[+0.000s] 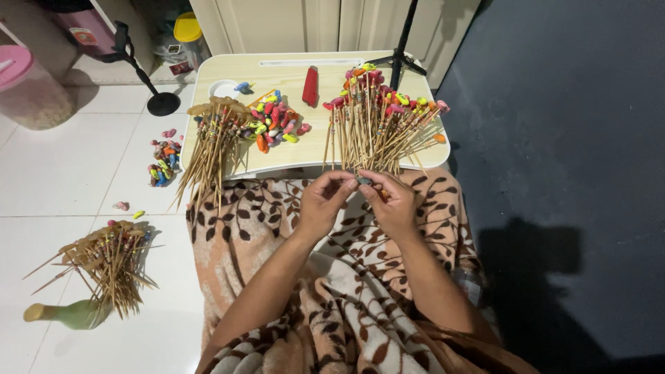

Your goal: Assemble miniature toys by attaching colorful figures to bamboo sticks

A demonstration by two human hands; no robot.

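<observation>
Landmark: small pale wooden lap worktop, rounded corners, across the lap.
Left hand: just below worktop's near edge, fingers curled, tips pressed together on a small dark piece.
Right hand: just beside left hand, below same edge, fingers pinching the same small dark piece from other side; thin stick end under the hand, hard to tell.
Small dark piece: between both hands' fingertips, off the worktop, over the blanket; kind unclear, too small.
Right bundle of bamboo skewers with coloured tips: on worktop's right half, fanned, stick ends reaching near edge just above the hands.
Left bundle of bamboo skewers: on worktop's left part, ends hanging past near edge.
Loose heap of small coloured pieces: worktop middle, between the two bundles.
Red flat object: worktop far middle, beyond the heap.
Brown leaf-pattern fleece blanket: over lap, under worktop and forearms.
Third skewer bundle: on white tiled floor, well left of worktop, near a green bottle lying flat.
Scattered coloured pieces: floor, just left of worktop.
</observation>
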